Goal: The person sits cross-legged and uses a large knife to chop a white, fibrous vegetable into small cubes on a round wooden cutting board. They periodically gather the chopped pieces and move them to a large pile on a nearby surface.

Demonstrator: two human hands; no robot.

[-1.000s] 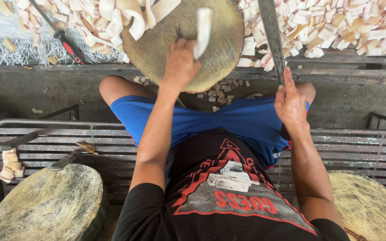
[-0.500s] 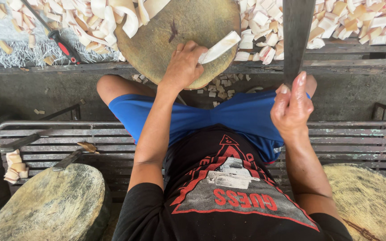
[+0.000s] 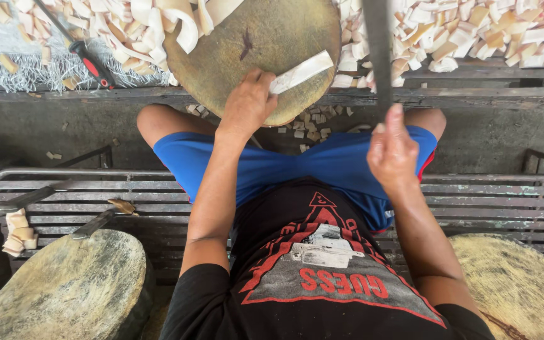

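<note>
Left hand (image 3: 247,107) clamped on a pale strip (image 3: 301,71), pinning it flat on the round block (image 3: 253,44); right hand (image 3: 393,151) closed round a long blade (image 3: 378,50), raised upright above the lap, pale chips (image 3: 473,31) heaped beyond

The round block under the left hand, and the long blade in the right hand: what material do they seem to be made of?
The round block looks like raw wood, probably a log slice: brown, matte, scarred by cuts. The long blade, which the right hand grips, looks like metal: dark grey, flat, dull, though blurred. The pale strip that the left hand holds is whitish; its material is unclear.
</note>
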